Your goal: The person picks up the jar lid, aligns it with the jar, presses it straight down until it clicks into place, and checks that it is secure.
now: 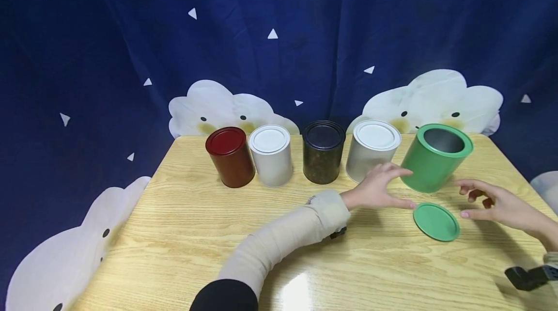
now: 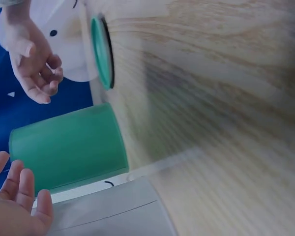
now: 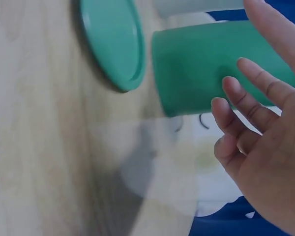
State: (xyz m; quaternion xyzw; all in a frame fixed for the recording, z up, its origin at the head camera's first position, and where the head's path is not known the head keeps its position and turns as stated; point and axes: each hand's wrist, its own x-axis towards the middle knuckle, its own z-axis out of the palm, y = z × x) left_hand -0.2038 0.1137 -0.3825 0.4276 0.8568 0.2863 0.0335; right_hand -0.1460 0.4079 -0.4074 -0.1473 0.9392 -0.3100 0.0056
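An uncovered green can (image 1: 429, 165) stands at the right end of a row, its dark inside showing. In front of it a round green lid (image 1: 436, 222) lies flat on the table. My left hand (image 1: 378, 187) hovers left of the can and lid, thumb and fingers spread, holding nothing. On the other side my right hand (image 1: 501, 207) is held in the air with its fingers loosely bent and nothing in them. In the right wrist view those fingers overlap the green can (image 3: 201, 69), and the lid (image 3: 115, 39) lies beyond them.
Left of the green can stand a large white can (image 1: 370, 156), a black can (image 1: 323, 156), a smaller white can (image 1: 272, 161) and a dark red can (image 1: 232, 161), all lidded. A wooden table (image 1: 183, 233) carries them. Behind hangs a blue curtain (image 1: 240, 49) with clouds.
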